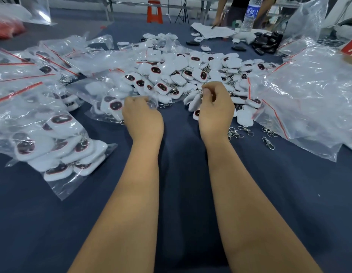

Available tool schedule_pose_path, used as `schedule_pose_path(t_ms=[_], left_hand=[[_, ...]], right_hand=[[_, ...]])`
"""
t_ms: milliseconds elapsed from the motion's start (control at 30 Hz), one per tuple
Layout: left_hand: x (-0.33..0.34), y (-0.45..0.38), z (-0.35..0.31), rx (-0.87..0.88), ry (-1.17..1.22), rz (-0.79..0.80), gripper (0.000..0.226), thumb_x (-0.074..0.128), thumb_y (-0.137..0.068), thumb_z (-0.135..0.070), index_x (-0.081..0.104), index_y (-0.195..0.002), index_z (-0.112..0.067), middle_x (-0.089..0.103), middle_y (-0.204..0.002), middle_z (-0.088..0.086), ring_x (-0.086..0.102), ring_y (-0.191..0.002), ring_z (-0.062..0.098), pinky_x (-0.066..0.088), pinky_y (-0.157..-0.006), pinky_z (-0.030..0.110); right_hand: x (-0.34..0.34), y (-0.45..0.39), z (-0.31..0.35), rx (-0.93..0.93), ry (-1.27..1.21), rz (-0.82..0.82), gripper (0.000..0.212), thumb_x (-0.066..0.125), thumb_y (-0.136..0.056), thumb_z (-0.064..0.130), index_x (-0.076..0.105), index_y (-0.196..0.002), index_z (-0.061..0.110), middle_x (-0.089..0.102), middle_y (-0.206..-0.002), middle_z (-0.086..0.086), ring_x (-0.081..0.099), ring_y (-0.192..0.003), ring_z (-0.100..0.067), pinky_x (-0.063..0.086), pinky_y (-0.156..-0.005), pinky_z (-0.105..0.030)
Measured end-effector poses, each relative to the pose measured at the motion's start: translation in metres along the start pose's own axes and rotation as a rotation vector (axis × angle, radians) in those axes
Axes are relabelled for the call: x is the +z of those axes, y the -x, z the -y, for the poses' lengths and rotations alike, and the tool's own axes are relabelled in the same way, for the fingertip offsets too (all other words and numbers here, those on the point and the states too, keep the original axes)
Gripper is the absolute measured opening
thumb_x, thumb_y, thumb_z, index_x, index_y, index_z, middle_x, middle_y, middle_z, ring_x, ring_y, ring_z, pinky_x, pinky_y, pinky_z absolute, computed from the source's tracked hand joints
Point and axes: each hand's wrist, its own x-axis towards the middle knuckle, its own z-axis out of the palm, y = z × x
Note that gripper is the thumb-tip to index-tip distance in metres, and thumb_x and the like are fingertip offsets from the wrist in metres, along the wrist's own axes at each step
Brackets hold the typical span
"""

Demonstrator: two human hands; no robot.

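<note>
**Bagging key fobs**

A few white fobs (191, 101) lie at the near edge of the pile (183, 69), their rings pinched by the right hand (215, 113); the left hand (142, 117) grips a clear bag (104, 109) at its mouth. The fobs look light, hard and slick: take them by the ring. The bag is limp

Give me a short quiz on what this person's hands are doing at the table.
1. True or false: the right hand pinches a bunch of white key fobs by their rings.
2. What does the left hand grip? A a water bottle, B a clear plastic bag, C a red stool.
3. Fill in: loose metal clips lie on the ___ cloth.
Key: 1 true; 2 B; 3 blue.
</note>
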Motion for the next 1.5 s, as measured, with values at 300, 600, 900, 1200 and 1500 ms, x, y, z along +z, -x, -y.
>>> schedule_pose_path(t_ms=[300,600,900,1200,1500], left_hand=[[-0.001,0.009,-0.008,0.125,0.169,0.177,0.025,0.052,-0.083,-0.008,0.068,-0.073,-0.025,0.058,-0.079,0.002,0.049,-0.071,0.016,0.039,-0.064,0.027],[-0.001,0.011,-0.01,0.125,0.199,0.29,0.038,0.053,-0.087,-0.013,0.038,-0.052,-0.01,0.031,-0.055,0.005,0.027,-0.057,0.017,0.025,-0.056,0.029],[-0.011,0.01,-0.013,-0.113,0.545,0.315,0.029,0.051,-0.09,-0.027,0.056,-0.073,-0.005,0.052,-0.072,0.007,0.044,-0.066,0.017,0.036,-0.068,0.032],[-0.003,0.003,-0.003,-0.013,0.474,0.251,0.048,0.044,-0.103,-0.041,0.052,-0.069,-0.008,0.04,-0.063,0.002,0.032,-0.055,0.009,0.028,-0.05,0.023],[-0.01,0.002,-0.012,-0.241,0.79,0.251,0.031,0.053,-0.095,-0.019,0.062,-0.066,-0.016,0.062,-0.058,-0.007,0.055,-0.052,0.005,0.044,-0.05,0.016]], right_hand=[[0.009,-0.001,0.011,0.236,-0.452,-0.009,0.027,0.047,-0.097,0.0,0.059,-0.084,0.02,0.059,-0.089,0.002,0.059,-0.086,-0.019,0.056,-0.079,-0.03],[0.01,0.0,0.014,0.418,-0.757,0.048,0.025,0.045,-0.1,0.0,0.058,-0.084,0.015,0.061,-0.078,0.0,0.059,-0.07,-0.01,0.056,-0.078,-0.032],[0.019,0.009,0.023,0.5,-0.833,0.14,0.017,0.052,-0.097,-0.004,0.056,-0.09,0.011,0.061,-0.086,-0.008,0.062,-0.072,-0.014,0.057,-0.071,-0.028],[-0.005,-0.003,0.012,0.388,-0.529,0.619,0.033,0.054,-0.086,-0.012,0.067,-0.112,0.005,0.069,-0.09,-0.006,0.068,-0.084,-0.017,0.057,-0.082,-0.027],[0.016,0.014,0.017,0.36,-0.538,0.591,0.034,0.049,-0.086,-0.02,0.06,-0.098,0.01,0.071,-0.094,-0.011,0.07,-0.089,-0.021,0.06,-0.071,-0.026]])
